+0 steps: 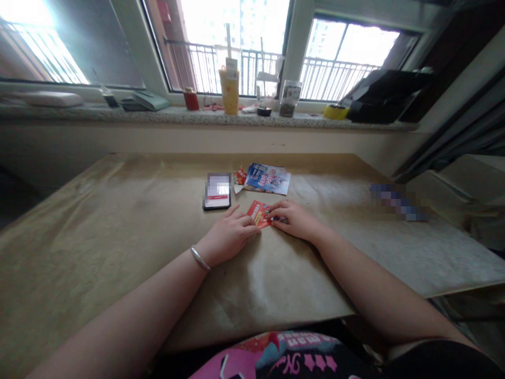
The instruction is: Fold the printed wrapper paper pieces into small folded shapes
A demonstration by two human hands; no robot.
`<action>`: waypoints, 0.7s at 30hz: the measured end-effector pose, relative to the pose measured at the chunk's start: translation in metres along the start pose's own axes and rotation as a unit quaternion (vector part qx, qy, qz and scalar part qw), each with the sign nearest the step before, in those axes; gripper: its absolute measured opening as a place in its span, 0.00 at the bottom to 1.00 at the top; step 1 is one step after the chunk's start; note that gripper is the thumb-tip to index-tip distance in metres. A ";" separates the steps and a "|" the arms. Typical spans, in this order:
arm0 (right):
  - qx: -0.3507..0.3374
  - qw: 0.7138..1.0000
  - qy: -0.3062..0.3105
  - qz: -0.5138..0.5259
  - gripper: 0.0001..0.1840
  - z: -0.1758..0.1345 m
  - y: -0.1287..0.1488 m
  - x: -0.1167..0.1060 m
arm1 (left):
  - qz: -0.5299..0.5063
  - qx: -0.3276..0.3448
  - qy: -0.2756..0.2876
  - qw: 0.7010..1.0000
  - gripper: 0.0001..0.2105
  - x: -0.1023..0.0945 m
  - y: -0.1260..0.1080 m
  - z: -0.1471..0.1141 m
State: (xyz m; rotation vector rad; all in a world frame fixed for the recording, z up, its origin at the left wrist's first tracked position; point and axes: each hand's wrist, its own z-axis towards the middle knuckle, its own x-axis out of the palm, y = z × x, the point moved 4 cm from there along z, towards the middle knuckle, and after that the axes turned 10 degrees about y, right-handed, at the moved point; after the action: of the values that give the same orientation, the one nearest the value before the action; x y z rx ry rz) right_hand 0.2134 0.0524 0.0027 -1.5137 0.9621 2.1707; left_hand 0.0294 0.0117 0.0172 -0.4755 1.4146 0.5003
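A small red printed paper with white and yellow markings lies on the table in front of me, between my hands. My left hand, with a silver bangle at the wrist, has thumb and forefinger closed at the paper's lower left edge; its outer fingers stick out. On the right edge, the bunched fingertips of my right hand pinch the paper and cover part of it. Just beyond lies a crumpled red and white paper piece, beside a stack of blue printed sheets.
A dark-edged device with a blurred screen lies left of the sheets. A blurred blue object is at the table's right. On the windowsill stand a yellow drink cup, other containers, yellow tape and a black bag.
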 end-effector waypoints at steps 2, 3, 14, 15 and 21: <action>-0.006 1.000 0.000 -0.006 0.10 0.001 0.002 0.001 | 0.013 -0.006 -0.002 1.000 0.14 0.000 0.007 -0.002; -0.008 1.000 -0.001 -0.011 0.10 0.001 0.003 0.001 | 0.018 -0.011 -0.006 1.000 0.15 0.001 0.011 -0.002; -0.051 0.997 -0.011 -0.055 0.12 0.006 0.016 0.006 | 0.048 0.005 0.002 0.999 0.15 0.001 0.008 0.005; -0.050 0.997 -0.008 -0.058 0.12 0.006 0.017 0.006 | 0.045 0.004 0.003 0.999 0.15 0.001 0.007 0.004; -0.051 0.995 0.007 -0.082 0.13 0.005 0.019 0.002 | 0.045 0.004 -0.004 0.999 0.14 -0.001 0.010 0.003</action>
State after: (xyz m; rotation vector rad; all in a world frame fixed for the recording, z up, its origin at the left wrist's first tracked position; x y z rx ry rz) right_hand 0.1975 0.0415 0.0082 -1.5948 0.7136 2.1231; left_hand 0.0261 0.0212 0.0184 -0.4053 1.4339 0.5682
